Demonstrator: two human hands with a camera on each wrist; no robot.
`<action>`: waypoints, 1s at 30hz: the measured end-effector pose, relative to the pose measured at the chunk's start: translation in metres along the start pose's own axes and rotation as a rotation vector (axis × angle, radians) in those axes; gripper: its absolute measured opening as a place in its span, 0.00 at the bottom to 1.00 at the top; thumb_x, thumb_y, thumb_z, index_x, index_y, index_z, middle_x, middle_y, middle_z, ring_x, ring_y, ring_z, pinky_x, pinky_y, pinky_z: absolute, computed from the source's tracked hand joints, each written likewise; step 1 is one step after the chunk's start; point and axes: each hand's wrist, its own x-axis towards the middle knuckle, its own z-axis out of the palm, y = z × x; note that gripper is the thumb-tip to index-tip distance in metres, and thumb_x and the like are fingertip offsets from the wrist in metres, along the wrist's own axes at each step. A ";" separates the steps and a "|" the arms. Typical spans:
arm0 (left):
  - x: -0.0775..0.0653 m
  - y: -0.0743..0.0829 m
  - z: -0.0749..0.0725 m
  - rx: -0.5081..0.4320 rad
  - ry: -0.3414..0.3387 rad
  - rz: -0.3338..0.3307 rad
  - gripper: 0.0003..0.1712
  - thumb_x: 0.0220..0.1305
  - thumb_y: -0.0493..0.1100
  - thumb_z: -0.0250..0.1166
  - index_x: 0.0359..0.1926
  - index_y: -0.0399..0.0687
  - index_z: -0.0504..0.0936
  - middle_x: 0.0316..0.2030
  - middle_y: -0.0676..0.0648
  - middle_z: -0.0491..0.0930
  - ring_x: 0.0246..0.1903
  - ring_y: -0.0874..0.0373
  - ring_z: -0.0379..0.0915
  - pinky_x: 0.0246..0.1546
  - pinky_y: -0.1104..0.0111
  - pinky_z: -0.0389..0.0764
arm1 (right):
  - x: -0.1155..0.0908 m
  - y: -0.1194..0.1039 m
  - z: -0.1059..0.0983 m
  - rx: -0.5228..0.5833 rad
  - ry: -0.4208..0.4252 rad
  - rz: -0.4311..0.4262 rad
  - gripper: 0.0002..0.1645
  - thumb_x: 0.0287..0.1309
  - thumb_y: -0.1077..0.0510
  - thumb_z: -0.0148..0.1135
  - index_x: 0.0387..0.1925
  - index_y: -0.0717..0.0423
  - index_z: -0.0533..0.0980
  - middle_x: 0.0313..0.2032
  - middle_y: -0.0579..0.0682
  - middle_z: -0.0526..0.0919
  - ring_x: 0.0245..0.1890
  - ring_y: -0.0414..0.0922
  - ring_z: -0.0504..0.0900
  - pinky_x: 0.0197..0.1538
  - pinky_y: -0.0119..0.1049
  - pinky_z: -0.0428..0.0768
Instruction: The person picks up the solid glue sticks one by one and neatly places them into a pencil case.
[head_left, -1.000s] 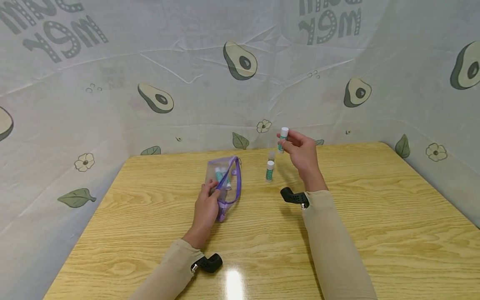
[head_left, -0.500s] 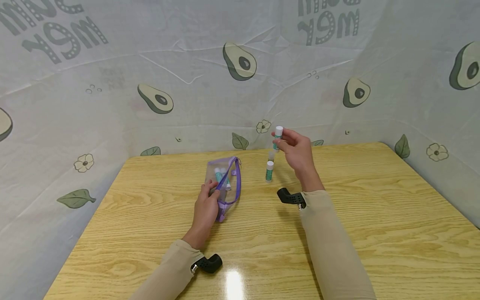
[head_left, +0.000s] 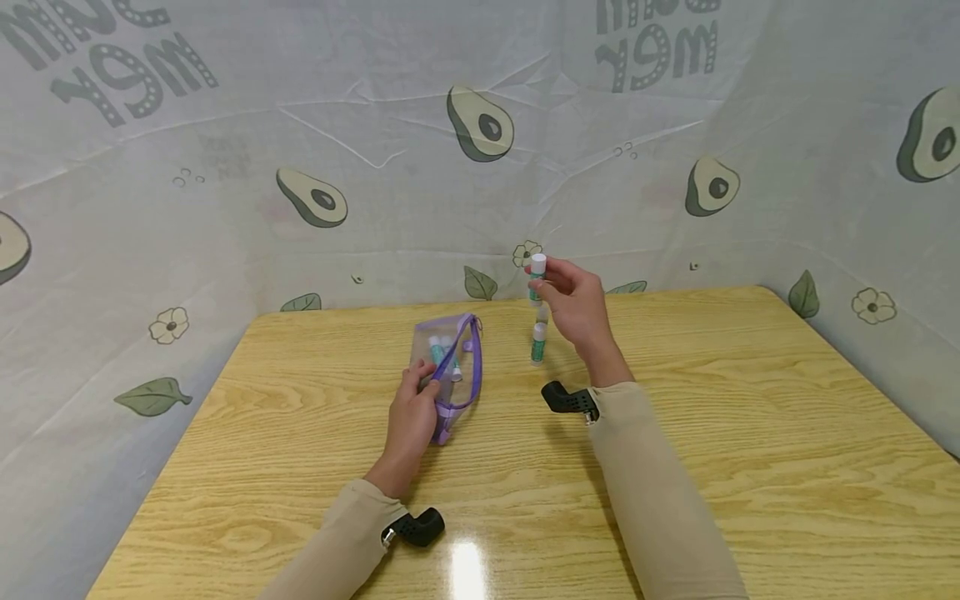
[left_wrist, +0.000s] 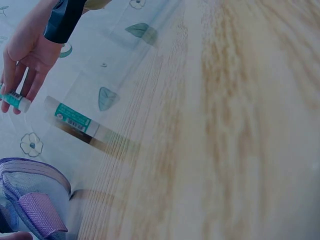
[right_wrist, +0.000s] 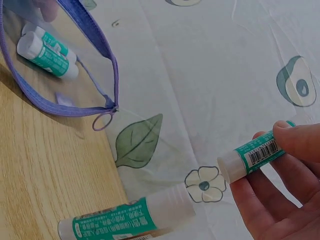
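My right hand [head_left: 579,310] pinches a glue stick [head_left: 537,277] with a white cap and green label, held upright above the table. Below it, another glue stick [head_left: 538,346] stands upright on the wood; the right wrist view shows its printed label up close. To the left lies a see-through mesh pouch [head_left: 477,367] with purple trim, its zip side gaping toward the right. My left hand [head_left: 412,417] holds the pouch by its near left side, thumb at the zip edge. Two glue sticks [right_wrist: 50,57] lie inside the pouch.
The wooden table [head_left: 750,433] ends at the back against a hanging cloth [head_left: 390,217] printed with avocados, leaves and flowers. A small ring pull [right_wrist: 103,121] hangs from the pouch's zip corner. Black camera mounts [head_left: 420,527] sit on both wrists.
My right hand has moved left with the glue stick, from right of the standing one to above it. The left hand and pouch have stayed put.
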 end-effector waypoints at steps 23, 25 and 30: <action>0.005 0.000 0.004 -0.017 0.003 -0.009 0.27 0.83 0.46 0.49 0.76 0.44 0.71 0.85 0.49 0.54 0.87 0.48 0.33 0.86 0.44 0.41 | -0.001 -0.002 0.030 0.002 -0.088 -0.044 0.22 0.77 0.59 0.61 0.67 0.59 0.77 0.63 0.61 0.85 0.64 0.56 0.84 0.65 0.60 0.81; 0.006 0.000 0.004 -0.018 0.003 -0.006 0.27 0.82 0.45 0.48 0.76 0.44 0.71 0.85 0.48 0.54 0.87 0.47 0.33 0.86 0.44 0.41 | -0.001 -0.003 0.031 -0.005 -0.088 -0.048 0.22 0.77 0.59 0.61 0.67 0.60 0.77 0.62 0.62 0.85 0.63 0.56 0.84 0.64 0.58 0.82; 0.004 0.000 0.002 -0.017 0.004 -0.012 0.27 0.82 0.45 0.48 0.76 0.44 0.71 0.85 0.47 0.54 0.87 0.47 0.32 0.86 0.43 0.42 | -0.002 -0.005 0.036 -0.020 -0.092 -0.042 0.23 0.76 0.58 0.62 0.67 0.61 0.76 0.61 0.63 0.85 0.63 0.57 0.85 0.64 0.54 0.84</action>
